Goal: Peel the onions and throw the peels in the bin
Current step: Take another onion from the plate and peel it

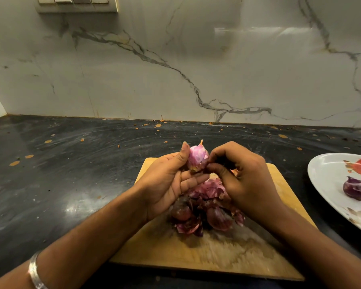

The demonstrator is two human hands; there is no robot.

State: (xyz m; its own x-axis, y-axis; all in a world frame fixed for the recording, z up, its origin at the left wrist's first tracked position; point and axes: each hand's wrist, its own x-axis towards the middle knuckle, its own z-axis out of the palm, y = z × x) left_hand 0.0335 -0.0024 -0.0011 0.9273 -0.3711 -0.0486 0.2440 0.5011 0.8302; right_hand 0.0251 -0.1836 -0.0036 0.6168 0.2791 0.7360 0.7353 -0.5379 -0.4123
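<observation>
Above the cutting board (196, 253), the left hand (169, 182) holds the onion (197, 158); the right hand (238, 176) pinches its skin and should pull gently downward.

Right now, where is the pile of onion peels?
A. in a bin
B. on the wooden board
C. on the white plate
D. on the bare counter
B: the peels lie heaped on the board, under both hands, while the plate holds only a purple onion, and no bin is in view.

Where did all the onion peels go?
The peels are heaped in the middle of the cutting board, right under the left hand and right hand holding the onion.
</observation>
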